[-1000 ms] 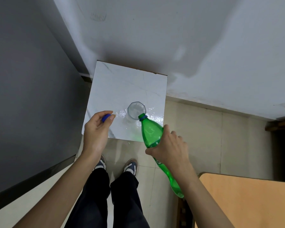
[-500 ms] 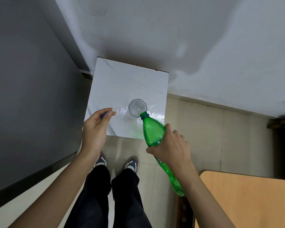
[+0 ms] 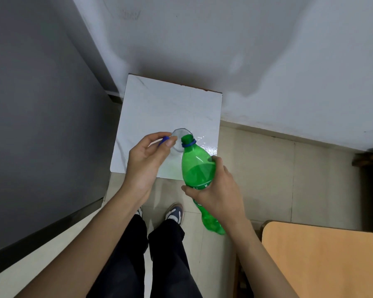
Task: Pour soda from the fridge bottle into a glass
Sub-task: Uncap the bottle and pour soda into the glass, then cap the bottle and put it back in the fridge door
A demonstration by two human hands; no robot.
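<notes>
My right hand [image 3: 219,193] grips a green plastic soda bottle [image 3: 197,168] around its middle. The bottle is uncapped and tilted, its open mouth up and beside the rim of a clear glass [image 3: 180,139]. The glass stands on a small white marble-look table [image 3: 159,108] near its front edge and is partly hidden by the bottle neck and my fingers. My left hand [image 3: 148,163] pinches the blue bottle cap [image 3: 163,140] between thumb and fingertips, just left of the glass. A wet shiny patch lies on the tabletop right of the glass.
A grey fridge side [image 3: 35,104] fills the left. A white wall [image 3: 246,50] rises behind the table. An orange-topped wooden table [image 3: 323,259] sits at lower right. My legs and shoes [image 3: 174,212] stand on beige floor tiles below the table.
My right hand raised the bottle's neck back from the glass, so its mouth points more upward. My left hand moved right with the cap, close to the glass and the bottle mouth.
</notes>
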